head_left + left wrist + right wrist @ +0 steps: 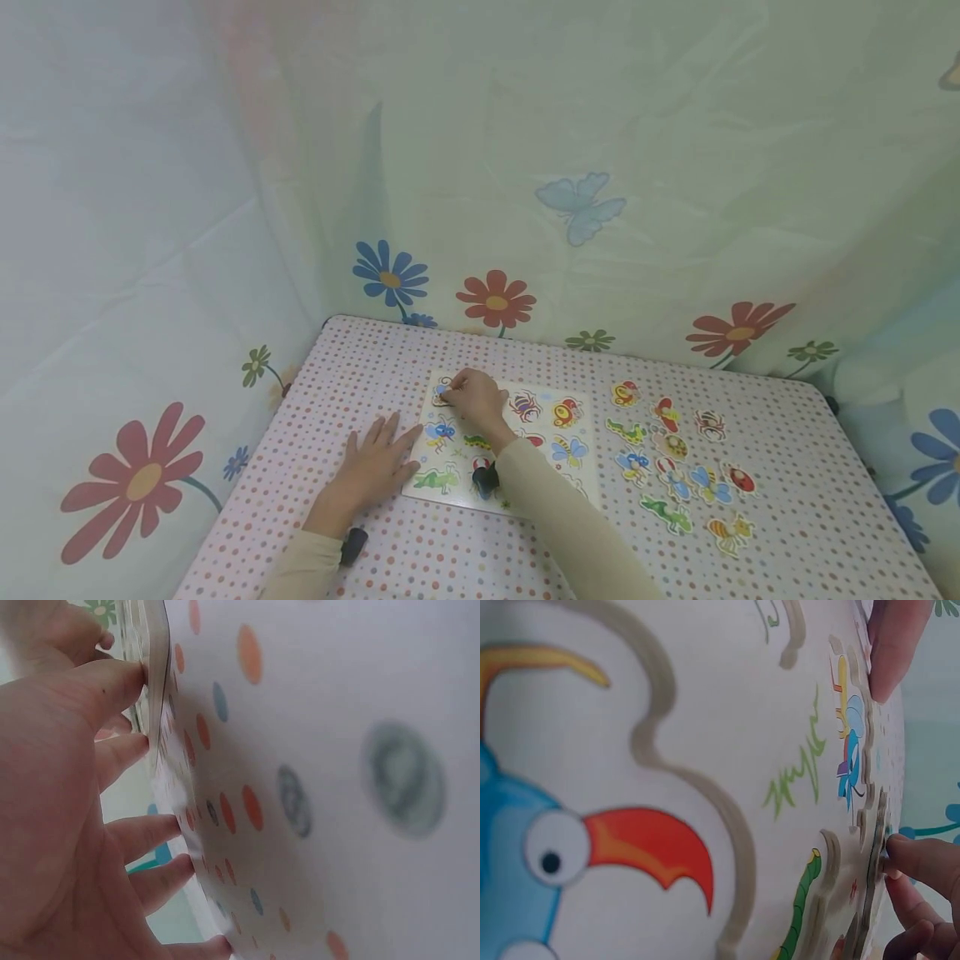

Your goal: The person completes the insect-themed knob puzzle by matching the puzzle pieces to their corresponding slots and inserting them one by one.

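Note:
A white insect puzzle board (465, 495) with shaped recesses lies on the dotted tablecloth. Over its far left corner, my right hand (480, 406) pinches a small puzzle piece (441, 400) between thumb and fingertips. The right wrist view shows those fingertips (907, 855) at the piece's edge, low over the board; its picture is mostly hidden. My left hand (375, 468) lies with fingers spread on the cloth left of the board. In the left wrist view its thumb (120, 682) touches the board's side edge.
Several loose insect pieces lie right of the board, among them a ladybug piece (741, 478), a green caterpillar piece (626, 431) and a striped bee piece (729, 533). A flowered curtain (465, 167) hangs behind the table's far edge.

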Tool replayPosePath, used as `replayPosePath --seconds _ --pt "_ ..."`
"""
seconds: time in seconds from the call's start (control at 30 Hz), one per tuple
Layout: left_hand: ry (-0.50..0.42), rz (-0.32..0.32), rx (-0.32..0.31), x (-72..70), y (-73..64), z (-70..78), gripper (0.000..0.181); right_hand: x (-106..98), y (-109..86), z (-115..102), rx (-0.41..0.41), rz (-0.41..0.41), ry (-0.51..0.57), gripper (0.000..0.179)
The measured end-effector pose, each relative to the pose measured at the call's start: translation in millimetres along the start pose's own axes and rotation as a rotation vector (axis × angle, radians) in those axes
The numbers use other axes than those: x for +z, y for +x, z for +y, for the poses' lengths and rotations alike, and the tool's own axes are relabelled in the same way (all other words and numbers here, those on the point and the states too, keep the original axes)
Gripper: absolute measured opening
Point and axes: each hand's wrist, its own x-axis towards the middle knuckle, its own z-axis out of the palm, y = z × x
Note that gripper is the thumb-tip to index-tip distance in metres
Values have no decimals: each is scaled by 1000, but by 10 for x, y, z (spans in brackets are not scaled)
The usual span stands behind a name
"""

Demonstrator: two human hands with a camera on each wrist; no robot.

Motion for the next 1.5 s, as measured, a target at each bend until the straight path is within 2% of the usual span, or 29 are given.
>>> replayPosePath --seconds 0.57,0.9,1.1,1.5 --pt "-13 -11 -7 19 -3 12 59 14 6 42 -39 -9 -21 14" --pt "-6 6 4 -16 -27 44 58 -3 -11 23 -25 -25 -33 13" --pt "-2 11 5 -28 -37 57 57 -90 -54 -2 -30 -38 4 8" --pt "3 -3 -11 9 -13 9 59 -456 -180 76 -179 9 53 19"
